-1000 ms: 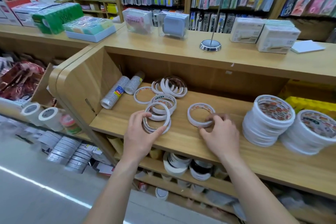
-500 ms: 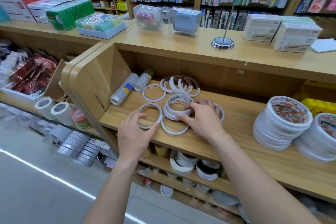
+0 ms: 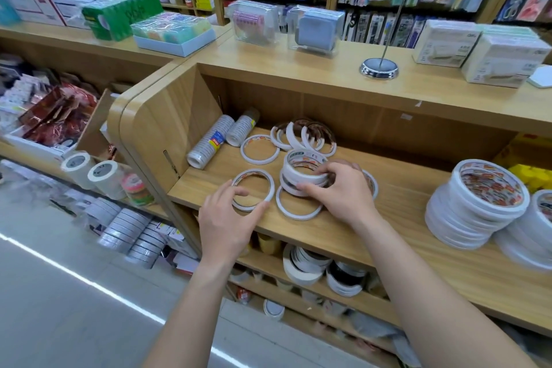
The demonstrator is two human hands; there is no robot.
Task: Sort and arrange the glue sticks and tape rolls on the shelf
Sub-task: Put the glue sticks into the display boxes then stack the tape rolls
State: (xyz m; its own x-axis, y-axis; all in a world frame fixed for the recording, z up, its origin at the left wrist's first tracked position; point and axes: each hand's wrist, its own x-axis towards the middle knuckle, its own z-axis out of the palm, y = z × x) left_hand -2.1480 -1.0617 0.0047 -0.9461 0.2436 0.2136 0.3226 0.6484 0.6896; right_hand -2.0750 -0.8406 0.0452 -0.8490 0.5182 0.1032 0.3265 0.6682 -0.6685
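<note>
Thin white tape rolls lie scattered on the wooden shelf point(image 3: 373, 227). My left hand point(image 3: 230, 218) pinches one flat thin tape roll point(image 3: 270, 185) near the front edge, thumb and fingers on its rim. My right hand point(image 3: 340, 191) grips a small stack of tape rolls point(image 3: 301, 167) in the shelf's middle and partly hides another roll behind it. A single roll point(image 3: 294, 212) lies flat below that stack. More loose rolls point(image 3: 301, 137) lean at the back, beside two wrapped tubes of tape point(image 3: 215, 137).
Two tall stacks of wide white tape rolls point(image 3: 475, 203) stand at the right of the shelf. The shelf's side panel point(image 3: 167, 119) rises on the left. Boxes and a metal stand point(image 3: 378, 68) sit on the counter above. Lower shelves hold more tape.
My right hand moved left from a single roll to the stack in the middle and closed on it. My left hand slid one roll away from that stack toward the front.
</note>
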